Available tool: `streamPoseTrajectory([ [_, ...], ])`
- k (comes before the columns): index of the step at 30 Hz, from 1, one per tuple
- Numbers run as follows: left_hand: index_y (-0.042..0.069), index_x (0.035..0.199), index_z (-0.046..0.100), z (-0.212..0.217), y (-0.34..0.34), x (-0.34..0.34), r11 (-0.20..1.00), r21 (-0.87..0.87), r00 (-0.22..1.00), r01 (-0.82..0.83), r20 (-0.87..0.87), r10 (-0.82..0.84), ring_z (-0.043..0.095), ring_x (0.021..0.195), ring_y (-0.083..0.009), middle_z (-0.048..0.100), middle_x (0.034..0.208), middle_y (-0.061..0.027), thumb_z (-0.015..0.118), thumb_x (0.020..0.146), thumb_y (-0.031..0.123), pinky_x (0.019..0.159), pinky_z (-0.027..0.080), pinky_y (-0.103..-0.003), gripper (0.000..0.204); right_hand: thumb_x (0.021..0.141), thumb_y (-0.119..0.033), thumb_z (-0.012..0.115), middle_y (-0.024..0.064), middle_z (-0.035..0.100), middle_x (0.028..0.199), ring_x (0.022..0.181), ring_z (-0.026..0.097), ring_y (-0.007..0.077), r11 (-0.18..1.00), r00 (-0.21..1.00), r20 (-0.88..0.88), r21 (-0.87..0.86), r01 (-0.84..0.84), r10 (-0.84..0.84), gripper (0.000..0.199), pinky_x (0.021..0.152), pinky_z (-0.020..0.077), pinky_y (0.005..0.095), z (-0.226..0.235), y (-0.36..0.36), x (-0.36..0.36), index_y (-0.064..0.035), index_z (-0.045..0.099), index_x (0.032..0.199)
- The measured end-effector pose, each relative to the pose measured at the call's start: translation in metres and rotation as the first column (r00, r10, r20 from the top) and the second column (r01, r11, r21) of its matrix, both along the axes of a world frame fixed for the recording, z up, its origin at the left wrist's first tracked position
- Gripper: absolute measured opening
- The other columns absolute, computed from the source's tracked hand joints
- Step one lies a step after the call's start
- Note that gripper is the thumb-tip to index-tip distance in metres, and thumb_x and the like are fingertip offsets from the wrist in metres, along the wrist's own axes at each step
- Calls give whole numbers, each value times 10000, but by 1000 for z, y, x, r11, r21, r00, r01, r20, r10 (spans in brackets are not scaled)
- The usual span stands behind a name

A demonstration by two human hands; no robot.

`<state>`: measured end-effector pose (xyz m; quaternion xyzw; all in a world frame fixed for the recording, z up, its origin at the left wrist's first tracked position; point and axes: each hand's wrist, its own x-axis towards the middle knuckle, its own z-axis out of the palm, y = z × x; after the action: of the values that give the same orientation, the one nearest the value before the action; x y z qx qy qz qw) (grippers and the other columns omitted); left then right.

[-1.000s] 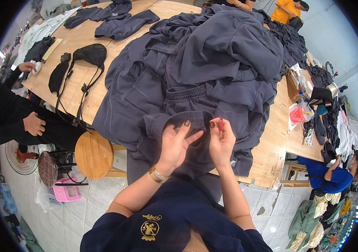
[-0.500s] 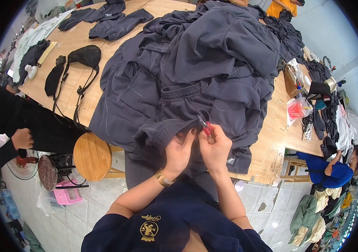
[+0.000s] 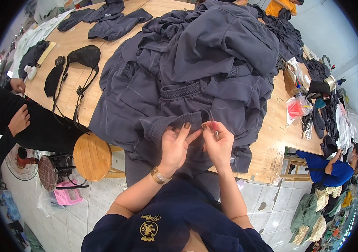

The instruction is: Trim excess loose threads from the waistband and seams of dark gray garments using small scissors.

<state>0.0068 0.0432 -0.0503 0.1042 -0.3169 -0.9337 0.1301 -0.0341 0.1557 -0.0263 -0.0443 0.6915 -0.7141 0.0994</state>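
With thumb and fingers closed on it, my left hand (image 3: 174,148) grips the gathered elastic waistband (image 3: 174,122) of a dark grey garment. Close to its right side, my right hand (image 3: 219,146) holds small red-handled thread snips (image 3: 213,124), the thin blades pointing up and away from me. The blades stand just right of the band's end, and I cannot tell whether they touch it. Beyond both hands rises a big heap of dark grey garments (image 3: 225,46), among them another gathered waistband (image 3: 181,91).
A black waist bag (image 3: 84,56) lies on the wooden table (image 3: 267,147), left of the heap. A round wooden stool (image 3: 93,156) stands at the table's near left. A person in black (image 3: 19,119) is at the left; another in blue (image 3: 338,172) sits at the right.
My left hand and the waistband have shifted slightly, with a finger now stretched toward my right hand. The snips have turned more upright. Both hands of the person in black have come into view.
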Motion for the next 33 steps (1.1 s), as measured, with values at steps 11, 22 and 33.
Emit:
streamPoseTrajectory([
  [11,-13,1065,572,-23,17,6,935,-332,991,-126,-5,132,591,988,-144,618,1056,-64,532,941,76,886,501,-279,158,862,-15,592,-41,573,740,681,487,-6,909,951,-307,402,108,23,79,575,394,141,3,0,6,40,609,916],
  [22,33,979,581,5,-8,-4,994,106,998,40,41,-44,616,939,-180,628,1008,-64,539,936,110,858,535,-407,98,802,-153,710,67,523,638,492,465,98,913,823,-563,372,170,76,190,473,370,237,-4,18,-5,-4,597,837],
  [33,16,961,557,6,-12,-2,985,158,996,74,28,-80,611,937,-200,617,994,-89,541,935,121,859,523,-401,110,726,-279,742,54,514,621,473,498,231,768,649,-678,601,220,345,279,469,377,326,-14,26,-9,-72,555,716],
])
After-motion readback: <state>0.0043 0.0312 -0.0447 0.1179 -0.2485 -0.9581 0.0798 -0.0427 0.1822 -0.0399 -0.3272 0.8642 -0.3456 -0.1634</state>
